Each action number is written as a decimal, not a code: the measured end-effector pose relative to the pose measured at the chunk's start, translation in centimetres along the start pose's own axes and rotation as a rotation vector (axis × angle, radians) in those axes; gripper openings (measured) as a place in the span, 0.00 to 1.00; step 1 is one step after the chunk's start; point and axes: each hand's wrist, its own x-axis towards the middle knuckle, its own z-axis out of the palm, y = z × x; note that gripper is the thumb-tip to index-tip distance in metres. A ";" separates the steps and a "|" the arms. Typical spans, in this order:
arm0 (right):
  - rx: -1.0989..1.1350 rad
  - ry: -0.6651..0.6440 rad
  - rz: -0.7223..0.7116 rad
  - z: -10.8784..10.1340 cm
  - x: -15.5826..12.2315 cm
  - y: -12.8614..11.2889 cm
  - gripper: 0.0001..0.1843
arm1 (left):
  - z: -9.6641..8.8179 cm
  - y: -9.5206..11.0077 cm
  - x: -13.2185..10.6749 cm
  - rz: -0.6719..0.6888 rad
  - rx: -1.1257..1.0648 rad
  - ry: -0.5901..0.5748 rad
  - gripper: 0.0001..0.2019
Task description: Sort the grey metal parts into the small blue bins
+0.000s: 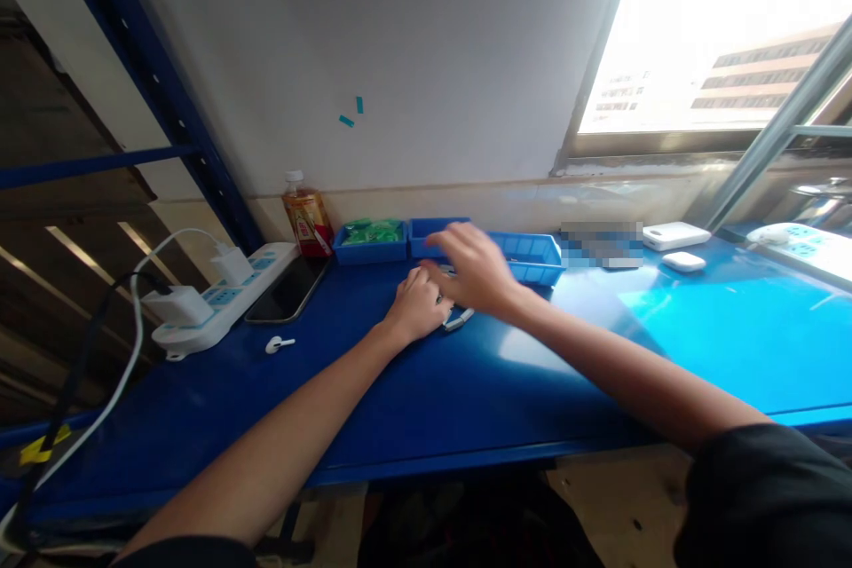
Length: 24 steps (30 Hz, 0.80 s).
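Note:
My left hand [418, 306] rests on the blue table [466, 382] with its fingers curled around a small white part that I cannot name. My right hand [469, 271] hovers just right of it with fingers spread, reaching over towards the middle blue bin [436, 237]. A small white piece [458, 319] lies on the table under my right wrist. A bin with green parts [370, 240] stands to the left, and a divided blue tray [532, 256] to the right.
A white power strip [223, 297] with plugged chargers lies at the left, a dark phone [287, 291] beside it and a single white earbud [280, 343] in front. A drink bottle [307, 224] stands by the wall. White earbud cases [683, 262] sit at the right.

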 end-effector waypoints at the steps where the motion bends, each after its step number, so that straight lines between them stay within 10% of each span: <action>1: -0.087 0.101 0.200 -1.0 -1.4 3.5 0.13 | 0.0 0.0 0.0 0.013 -0.004 -0.014 0.18; 4: -0.192 0.199 0.810 -3.3 -5.0 12.5 0.24 | -0.1 0.0 -0.1 0.039 -0.010 -0.049 0.20; 7: 0.166 -0.109 1.157 -3.8 -7.0 16.7 0.23 | 0.0 -0.1 0.0 0.030 -0.024 -0.047 0.21; 12: 0.437 -0.145 1.137 -2.7 -6.8 16.3 0.07 | -0.2 -0.5 0.2 0.008 -0.033 -0.049 0.21; 24: 0.090 0.251 0.889 -5.2 -5.5 12.9 0.16 | -0.6 -1.8 0.5 -0.010 -0.056 -0.008 0.17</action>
